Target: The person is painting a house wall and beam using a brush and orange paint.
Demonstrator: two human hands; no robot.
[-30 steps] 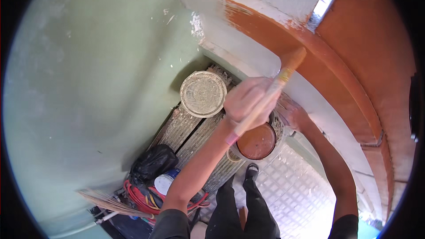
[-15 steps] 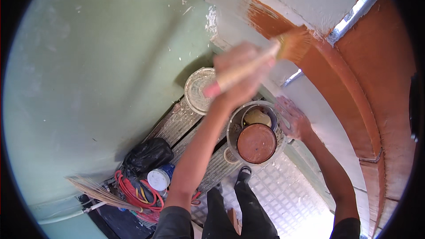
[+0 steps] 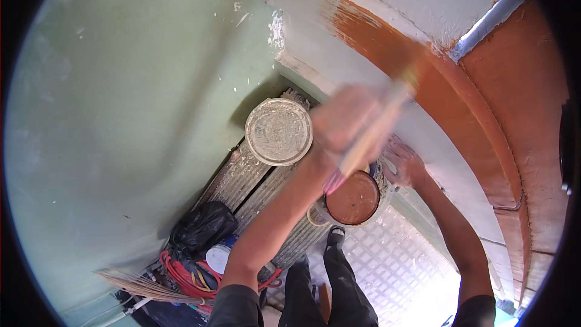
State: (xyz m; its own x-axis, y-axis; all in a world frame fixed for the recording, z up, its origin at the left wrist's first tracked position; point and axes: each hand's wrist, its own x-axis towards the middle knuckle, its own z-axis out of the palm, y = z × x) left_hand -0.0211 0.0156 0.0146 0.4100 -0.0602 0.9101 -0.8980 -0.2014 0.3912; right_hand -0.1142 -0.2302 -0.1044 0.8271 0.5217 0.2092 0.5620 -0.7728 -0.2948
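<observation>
Over the curved orange band (image 3: 466, 124), the left hand (image 3: 348, 118) grips a paintbrush (image 3: 369, 139), motion-blurred; the right hand (image 3: 407, 162) sits at the bucket (image 3: 384, 202), its hold I cannot tell; painting seems under way; the streaky end (image 3: 351, 23) likely calls for even strokes next.

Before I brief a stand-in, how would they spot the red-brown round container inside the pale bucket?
Find the green wall and the slatted bench beside it. Down and left of the right hand is a pale bucket holding the round container, seen beside the pink end of the brush. Its red-brown top sets it apart from the crusted beige tub higher in view.
</observation>
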